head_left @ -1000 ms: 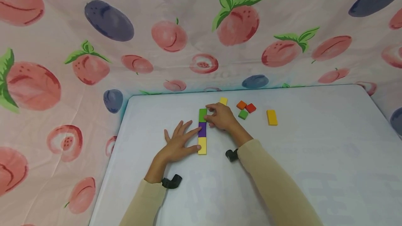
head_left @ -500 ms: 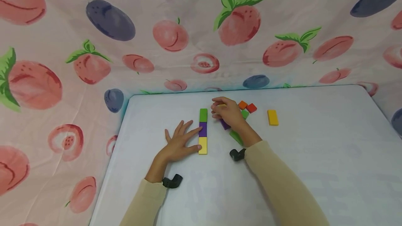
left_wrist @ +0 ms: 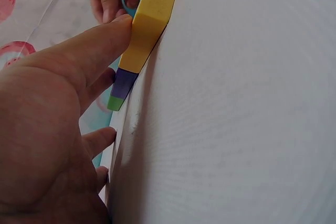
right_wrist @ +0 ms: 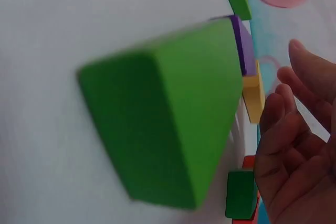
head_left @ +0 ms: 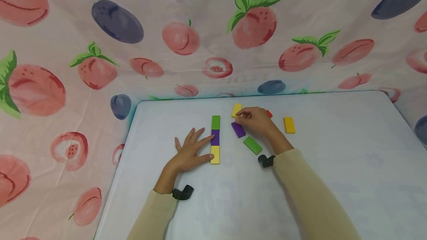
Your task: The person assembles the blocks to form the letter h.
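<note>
A row of green (head_left: 215,122), purple (head_left: 217,139) and yellow (head_left: 215,157) blocks lies end to end on the white table. My left hand (head_left: 187,155) is spread beside it, its thumb touching the yellow block and its index fingertip at the purple one. My right hand (head_left: 257,120) hovers among the loose blocks with fingers bent and nothing visible between them. Near its fingertips are a loose yellow block (head_left: 236,109) and a loose purple block (head_left: 238,130). A loose green block (head_left: 252,145) lies below its wrist, looming large in the right wrist view.
A red piece (head_left: 269,113) peeks out behind my right hand. A small green block (right_wrist: 240,195) shows by that hand in the right wrist view. Farther right lies an orange-yellow block (head_left: 289,125). Fruit-patterned cloth (head_left: 217,17) rises behind the table's back edge.
My right hand has left the green block at the row's top and moved right, uncovering the loose purple and green blocks and covering the small orange and green ones. My left hand stays put.
</note>
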### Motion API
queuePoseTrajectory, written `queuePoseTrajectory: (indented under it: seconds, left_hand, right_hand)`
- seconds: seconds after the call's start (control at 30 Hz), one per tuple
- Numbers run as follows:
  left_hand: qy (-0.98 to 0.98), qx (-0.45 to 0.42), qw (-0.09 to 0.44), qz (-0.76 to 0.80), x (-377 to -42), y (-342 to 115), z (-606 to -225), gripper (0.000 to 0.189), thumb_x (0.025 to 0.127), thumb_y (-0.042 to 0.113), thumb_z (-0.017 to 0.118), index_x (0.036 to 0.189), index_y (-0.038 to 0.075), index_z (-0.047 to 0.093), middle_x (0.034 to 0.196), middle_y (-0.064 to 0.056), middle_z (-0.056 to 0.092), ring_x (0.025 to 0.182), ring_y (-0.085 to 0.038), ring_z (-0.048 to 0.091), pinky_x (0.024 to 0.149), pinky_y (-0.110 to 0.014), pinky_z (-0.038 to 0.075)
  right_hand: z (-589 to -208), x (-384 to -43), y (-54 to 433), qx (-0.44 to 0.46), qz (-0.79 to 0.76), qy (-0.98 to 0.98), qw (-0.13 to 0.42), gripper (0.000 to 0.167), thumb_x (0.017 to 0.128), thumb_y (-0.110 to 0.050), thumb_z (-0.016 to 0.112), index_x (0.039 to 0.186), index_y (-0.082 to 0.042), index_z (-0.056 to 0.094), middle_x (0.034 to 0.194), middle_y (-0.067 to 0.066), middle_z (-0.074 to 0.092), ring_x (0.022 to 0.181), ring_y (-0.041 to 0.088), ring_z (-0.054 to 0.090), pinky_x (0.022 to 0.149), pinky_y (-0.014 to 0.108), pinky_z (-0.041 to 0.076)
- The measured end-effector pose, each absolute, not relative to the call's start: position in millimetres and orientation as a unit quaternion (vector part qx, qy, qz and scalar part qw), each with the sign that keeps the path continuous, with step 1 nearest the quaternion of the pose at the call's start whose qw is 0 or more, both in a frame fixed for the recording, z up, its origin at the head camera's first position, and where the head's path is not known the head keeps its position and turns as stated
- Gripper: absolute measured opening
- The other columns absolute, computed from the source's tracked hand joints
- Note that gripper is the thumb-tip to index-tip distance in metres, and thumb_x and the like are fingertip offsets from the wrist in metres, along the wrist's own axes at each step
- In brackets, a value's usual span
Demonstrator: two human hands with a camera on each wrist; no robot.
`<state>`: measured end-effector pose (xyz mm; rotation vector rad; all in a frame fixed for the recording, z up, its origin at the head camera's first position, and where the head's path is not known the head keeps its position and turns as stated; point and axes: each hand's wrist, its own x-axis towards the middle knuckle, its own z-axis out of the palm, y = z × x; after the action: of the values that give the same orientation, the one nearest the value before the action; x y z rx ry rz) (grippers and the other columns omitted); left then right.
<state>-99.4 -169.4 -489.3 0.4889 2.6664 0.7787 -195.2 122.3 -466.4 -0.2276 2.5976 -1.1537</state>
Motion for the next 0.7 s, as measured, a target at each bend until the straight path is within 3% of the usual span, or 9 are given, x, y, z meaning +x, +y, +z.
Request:
queuePoseTrajectory:
  seconds: [0.3, 0.7]
  left_hand:
    - [0.935, 0.169, 0.157, 0.268, -99.1, -169.6, -490.8, 0.069, 0.094, 0.055, 0.065, 0.156, 0.038, 0.041, 0.173, -0.001, 0.015, 0.160, -0.034, -0.004, 0.108, -0.080, -0.020]
    - [0.935, 0.171, 0.156, 0.270, -99.0, -169.5, -490.1, 0.069, 0.094, 0.054, 0.066, 0.156, 0.039, 0.041, 0.173, -0.002, 0.015, 0.160, -0.035, -0.005, 0.108, -0.080, -0.019]
  right_hand:
    - [-468.6, -199.2, 131.4, -0.144, -0.346, 0.910, 0.176, 0.042, 0.087, -0.030, 0.083, 0.126, -0.017, 0.074, 0.090, 0.003, 0.070, 0.086, 0.021, 0.059, 0.074, 0.030, 0.048]
    - [-474.5, -201.6, 130.8, -0.157, -0.314, 0.917, 0.191, 0.042, 0.089, -0.027, 0.081, 0.129, -0.018, 0.072, 0.097, 0.002, 0.067, 0.088, 0.019, 0.056, 0.075, 0.030, 0.046]
